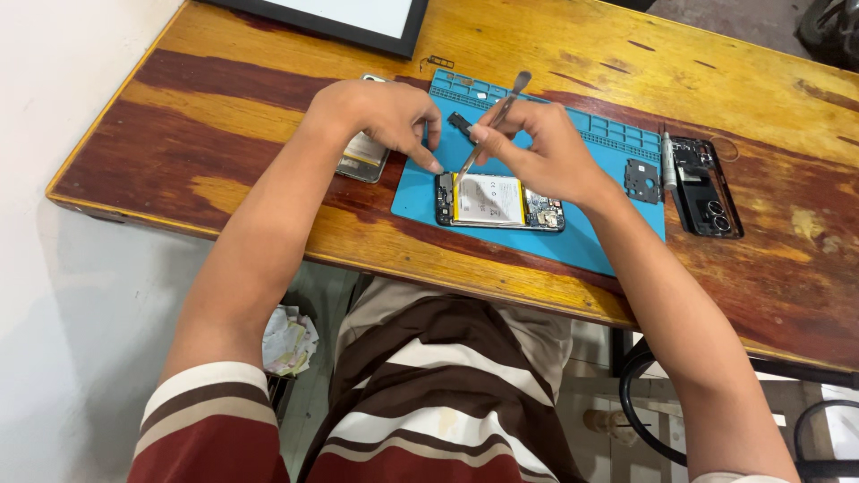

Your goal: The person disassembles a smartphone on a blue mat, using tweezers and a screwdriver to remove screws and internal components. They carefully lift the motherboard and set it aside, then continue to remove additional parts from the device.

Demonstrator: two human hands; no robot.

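A: Where did the opened black phone with the white-and-yellow battery (498, 201) lie?

B: On the blue mat (591, 234) on the table (224, 116), long axis left-right, just below both hands. My left hand (380, 114) pressed its left end; my right hand (546, 148) pinched the thin metal pry tool (490, 125), tip at that end.

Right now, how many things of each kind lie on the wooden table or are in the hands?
Blue mat: 1
Opened phone: 1
Metal pry tool: 1
Black back cover: 1
Small black plate: 1
Second phone: 1
Grey pen-shaped tool: 1
Total: 7
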